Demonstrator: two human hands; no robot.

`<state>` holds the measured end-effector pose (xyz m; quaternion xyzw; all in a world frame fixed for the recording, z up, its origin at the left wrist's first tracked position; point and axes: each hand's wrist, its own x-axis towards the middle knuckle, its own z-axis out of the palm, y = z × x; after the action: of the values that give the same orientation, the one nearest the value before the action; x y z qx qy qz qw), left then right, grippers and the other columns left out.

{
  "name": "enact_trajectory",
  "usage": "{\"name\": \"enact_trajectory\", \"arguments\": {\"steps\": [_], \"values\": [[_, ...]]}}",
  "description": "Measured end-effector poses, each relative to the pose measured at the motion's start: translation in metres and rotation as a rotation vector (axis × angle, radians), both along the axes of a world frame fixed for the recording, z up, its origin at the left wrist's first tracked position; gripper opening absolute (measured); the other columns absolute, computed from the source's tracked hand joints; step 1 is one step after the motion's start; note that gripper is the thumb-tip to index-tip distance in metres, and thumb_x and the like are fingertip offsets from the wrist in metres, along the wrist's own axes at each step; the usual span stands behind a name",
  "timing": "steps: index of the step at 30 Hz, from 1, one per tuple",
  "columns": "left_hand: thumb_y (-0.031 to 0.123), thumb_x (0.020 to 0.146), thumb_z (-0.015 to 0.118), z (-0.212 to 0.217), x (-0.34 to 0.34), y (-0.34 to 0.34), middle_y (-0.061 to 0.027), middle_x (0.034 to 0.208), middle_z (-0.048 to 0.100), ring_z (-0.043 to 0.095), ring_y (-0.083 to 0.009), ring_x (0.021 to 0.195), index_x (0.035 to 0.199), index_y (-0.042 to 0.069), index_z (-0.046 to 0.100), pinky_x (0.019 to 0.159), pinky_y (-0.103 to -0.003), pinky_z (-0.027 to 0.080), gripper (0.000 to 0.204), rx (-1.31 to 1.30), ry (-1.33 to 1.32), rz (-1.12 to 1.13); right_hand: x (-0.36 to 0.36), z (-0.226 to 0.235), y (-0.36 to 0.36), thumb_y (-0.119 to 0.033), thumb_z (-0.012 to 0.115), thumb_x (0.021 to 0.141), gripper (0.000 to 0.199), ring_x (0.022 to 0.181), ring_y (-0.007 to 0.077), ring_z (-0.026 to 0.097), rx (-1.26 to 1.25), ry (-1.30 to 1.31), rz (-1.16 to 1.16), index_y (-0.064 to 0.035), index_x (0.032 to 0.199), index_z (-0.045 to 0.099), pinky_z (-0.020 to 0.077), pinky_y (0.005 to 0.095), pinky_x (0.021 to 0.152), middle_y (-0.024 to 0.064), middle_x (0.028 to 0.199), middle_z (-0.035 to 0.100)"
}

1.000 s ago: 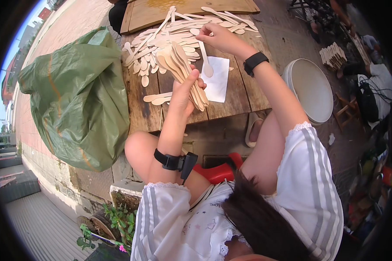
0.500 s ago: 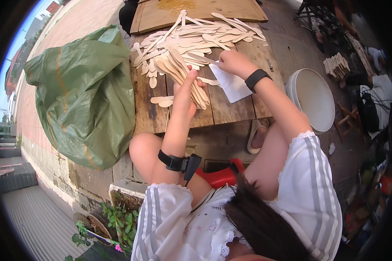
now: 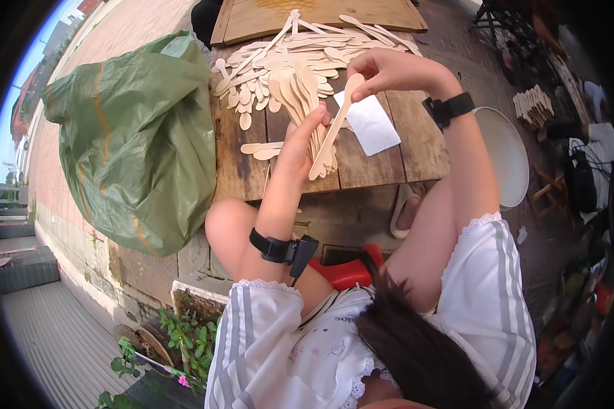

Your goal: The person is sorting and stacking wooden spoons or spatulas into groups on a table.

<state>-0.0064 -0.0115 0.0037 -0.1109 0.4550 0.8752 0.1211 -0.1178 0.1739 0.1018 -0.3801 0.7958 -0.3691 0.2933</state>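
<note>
My left hand (image 3: pixel 300 143) is wrapped round a thick bundle of pale wooden spoons (image 3: pixel 295 95), their broad ends fanned upward above the near edge of the table. Between the thumb and fingers of my right hand (image 3: pixel 382 75) is the upper end of a single wooden spoon (image 3: pixel 335 126). That spoon slants down, its lower end against the right side of the bundle. Behind both hands lies a loose heap of wooden spoons (image 3: pixel 314 46). A few more spoons (image 3: pixel 260 148) rest on the table left of the bundle.
A white paper sheet (image 3: pixel 374 129) lies on the wooden table (image 3: pixel 416 116), with a wooden board (image 3: pixel 320 15) at its far end. To the left bulges a green woven sack (image 3: pixel 133 150). A white bucket (image 3: pixel 508 153) stands right of the table, partly behind my right arm.
My right hand has drawn back from beside the paper and heap, turned over, and brought a single spoon against the bundle. The left hand keeps its grip, and the bundle stands more upright.
</note>
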Motion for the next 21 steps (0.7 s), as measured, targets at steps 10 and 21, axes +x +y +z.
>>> {"name": "enact_trajectory", "arguments": {"steps": [10, 21], "values": [[0.032, 0.091, 0.056, -0.011, 0.001, 0.006, 0.0006, 0.078, 0.049, 0.047, -0.0094, 0.056, 0.105, 0.008, 0.051, 0.055, -0.026, 0.045, 0.029, 0.171, 0.050, -0.146, -0.006, -0.026, -0.023, -0.016, 0.076, 0.072, 0.031, 0.063, 0.0086, 0.050, -0.026, 0.211, -0.114, -0.0037, 0.089, 0.054, 0.0406, 0.0246, 0.057, -0.0009, 0.068, 0.053], [0.022, 0.085, 0.066, -0.019, -0.006, 0.007, 0.0034, 0.078, 0.050, 0.053, -0.0095, 0.064, 0.100, 0.015, 0.049, 0.063, -0.029, 0.050, 0.024, 0.389, 0.156, 0.081, -0.060, -0.127, 0.023, -0.035, 0.059, 0.081, 0.037, 0.089, 0.0295, 0.062, 0.255, 0.706, -0.776, -0.0074, 0.106, 0.059, 0.0497, 0.0383, 0.075, 0.0142, 0.094, 0.064]]}}
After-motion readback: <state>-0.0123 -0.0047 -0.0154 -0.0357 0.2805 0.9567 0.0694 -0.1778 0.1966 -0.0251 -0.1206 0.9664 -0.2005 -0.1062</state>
